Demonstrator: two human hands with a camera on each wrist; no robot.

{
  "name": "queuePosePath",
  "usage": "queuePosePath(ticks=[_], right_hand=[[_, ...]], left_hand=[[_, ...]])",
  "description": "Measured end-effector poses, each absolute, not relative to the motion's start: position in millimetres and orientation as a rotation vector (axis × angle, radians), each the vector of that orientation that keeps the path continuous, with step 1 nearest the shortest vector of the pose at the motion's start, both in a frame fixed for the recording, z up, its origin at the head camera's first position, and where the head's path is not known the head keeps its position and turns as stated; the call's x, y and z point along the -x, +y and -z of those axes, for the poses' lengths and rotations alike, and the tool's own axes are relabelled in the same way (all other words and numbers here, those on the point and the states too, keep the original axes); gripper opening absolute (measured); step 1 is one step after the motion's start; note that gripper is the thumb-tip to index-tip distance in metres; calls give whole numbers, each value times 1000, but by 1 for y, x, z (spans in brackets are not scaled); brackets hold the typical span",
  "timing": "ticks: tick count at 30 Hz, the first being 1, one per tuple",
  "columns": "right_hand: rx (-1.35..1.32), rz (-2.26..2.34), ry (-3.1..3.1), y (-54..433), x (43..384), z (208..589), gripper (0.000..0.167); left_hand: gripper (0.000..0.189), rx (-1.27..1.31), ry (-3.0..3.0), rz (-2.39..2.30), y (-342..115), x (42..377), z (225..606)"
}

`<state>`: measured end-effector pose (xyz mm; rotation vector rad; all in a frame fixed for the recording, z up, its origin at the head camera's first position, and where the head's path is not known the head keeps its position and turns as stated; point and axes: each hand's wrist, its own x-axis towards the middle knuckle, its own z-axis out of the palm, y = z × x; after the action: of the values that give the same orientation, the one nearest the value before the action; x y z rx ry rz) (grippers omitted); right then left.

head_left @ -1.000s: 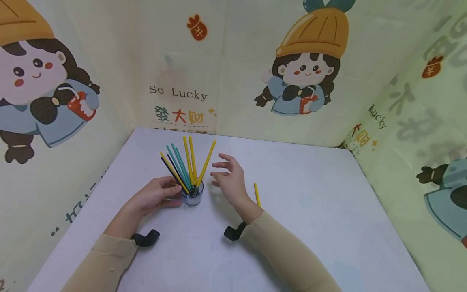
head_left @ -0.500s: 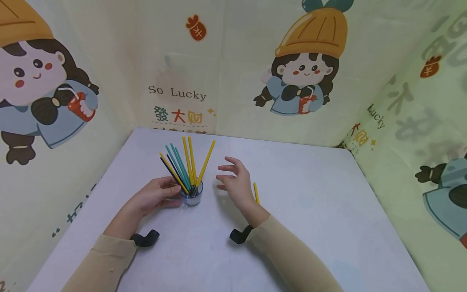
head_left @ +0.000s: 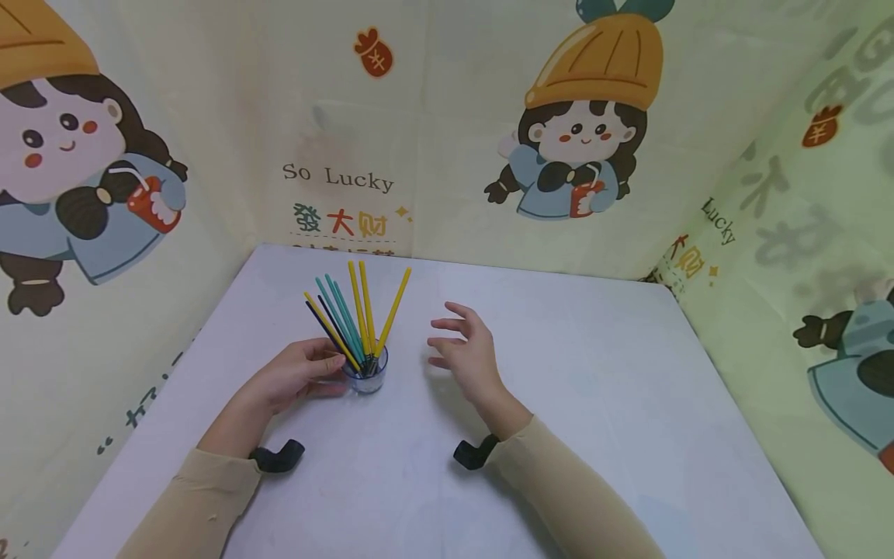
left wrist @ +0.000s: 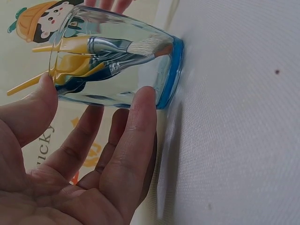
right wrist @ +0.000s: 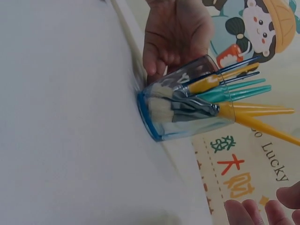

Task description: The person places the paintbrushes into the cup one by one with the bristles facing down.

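Observation:
A clear glass (head_left: 368,382) with a blue base holds several paintbrushes (head_left: 352,326), bristles down, their yellow, teal and dark handles fanning out above the rim. My left hand (head_left: 296,376) holds the glass from its left side, and the left wrist view has the thumb (left wrist: 44,89) at the rim with other fingers along the side toward the base. To the right of the glass, my right hand (head_left: 469,353) is apart from it, fingers loosely bent and holding nothing. Its fingertips (right wrist: 248,213) show at the lower right of the right wrist view.
A white tabletop (head_left: 601,388) lies under both hands. Pale printed cloth (head_left: 454,140) with cartoon figures hangs behind the table and at its sides. Black curved wrist mounts (head_left: 279,456) stick out at both sleeve cuffs.
My right hand has drawn away from the brushes toward the right. A yellow handle on the table beyond the right wrist has become hidden behind that hand. My left hand and the glass stay in place.

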<state>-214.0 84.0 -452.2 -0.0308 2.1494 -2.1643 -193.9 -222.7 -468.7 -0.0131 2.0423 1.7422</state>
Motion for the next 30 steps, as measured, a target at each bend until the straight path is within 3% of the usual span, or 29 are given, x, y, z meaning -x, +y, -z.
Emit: queuePosePath(ticks=[30], right_hand=[[-120,1974,2279,139,207,461,74]], left_hand=[[54,9,2056,-1717,-223,195,471]])
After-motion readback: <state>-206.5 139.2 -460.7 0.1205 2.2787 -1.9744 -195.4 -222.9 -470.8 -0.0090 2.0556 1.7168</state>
